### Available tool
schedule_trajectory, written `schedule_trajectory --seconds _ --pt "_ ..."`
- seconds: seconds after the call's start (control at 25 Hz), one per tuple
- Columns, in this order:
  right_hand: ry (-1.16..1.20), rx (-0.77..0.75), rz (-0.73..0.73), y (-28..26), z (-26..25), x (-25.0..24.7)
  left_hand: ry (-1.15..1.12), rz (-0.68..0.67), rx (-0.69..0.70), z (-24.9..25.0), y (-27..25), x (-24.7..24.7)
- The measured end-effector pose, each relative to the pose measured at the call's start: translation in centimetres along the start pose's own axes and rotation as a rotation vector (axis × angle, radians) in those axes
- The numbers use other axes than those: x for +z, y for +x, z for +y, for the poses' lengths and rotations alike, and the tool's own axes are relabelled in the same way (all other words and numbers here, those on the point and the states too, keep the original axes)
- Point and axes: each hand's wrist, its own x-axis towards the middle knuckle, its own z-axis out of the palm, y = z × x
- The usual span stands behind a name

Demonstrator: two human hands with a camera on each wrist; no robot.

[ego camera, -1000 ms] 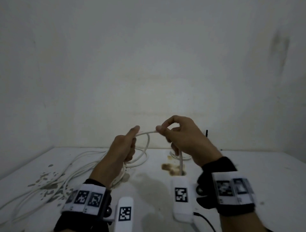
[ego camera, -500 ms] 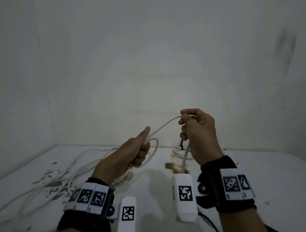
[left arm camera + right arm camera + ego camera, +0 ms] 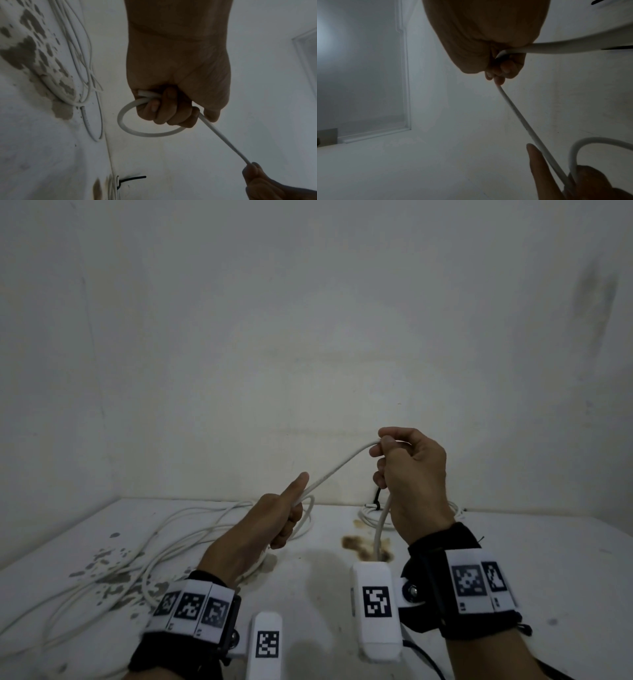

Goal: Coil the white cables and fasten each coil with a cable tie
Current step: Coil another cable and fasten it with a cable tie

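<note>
A white cable [image 3: 337, 465] runs taut between my two hands above the white table [image 3: 548, 559]. My left hand [image 3: 274, 520] grips a small loop of the cable [image 3: 137, 132], its thumb lying straight along the strand. Higher and to the right, my right hand [image 3: 409, 474] grips the cable [image 3: 518, 112] in curled fingers; from it the cable drops behind the wrist camera. At the table's back lies a finished white coil [image 3: 368, 513] fastened with a black cable tie [image 3: 377, 499], also seen in the left wrist view as a black cable tie [image 3: 130, 179].
Loose white cables [image 3: 144, 556] sprawl over the left of the table, across grey patches of worn paint [image 3: 102, 570]. A brown stain [image 3: 356, 544] marks the middle. Walls close the table behind and on both sides.
My right hand has risen up and to the right, drawing the cable through into a longer taut span. The left hand has stayed low, keeping its loop.
</note>
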Motion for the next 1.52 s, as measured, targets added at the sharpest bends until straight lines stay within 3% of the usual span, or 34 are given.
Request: schedule_trajectory --seconds 0.32,0.56,0.68,0.8,1.0,1.08,1.24,1.4,1.52 --pt "-0.002 -0.024 -0.011 -0.4 0.3 0.6 -0.016 0.057 -0.024 -1.2 0.5 -0.7" --pt "-0.010 -0.026 -0.055 0.2 -0.2 -0.2 0.021 0.211 -0.016 -1.6 1.0 -0.7" --pt "-0.096 0.024 -0.233 0.4 -0.7 -1.3 -0.264 0.238 -0.005 -1.0 1.0 -1.2" --pt "-0.224 0.169 -0.558 -0.1 -1.4 -2.1 -0.562 0.267 -0.026 -0.2 0.6 -2.2" --pt "-0.238 0.182 -0.637 -1.6 -0.2 -0.1 -0.759 0.140 -0.034 1.5 0.0 -2.0" --pt "-0.275 0.090 -0.571 -2.0 1.4 1.3 -0.741 0.085 -0.030 2.1 -0.4 -1.2" --pt "-0.577 -0.183 -0.402 -1.7 3.6 1.7 -0.708 0.009 -0.042 2.8 -0.9 -0.1" --pt "-0.249 0.013 -0.495 -1.5 3.9 0.9 -0.785 -0.076 -0.066 2.5 -0.9 -0.1" --pt "-0.244 0.104 -0.629 -1.3 3.2 0.2 -0.789 -0.119 -0.073 2.3 -0.9 0.2"
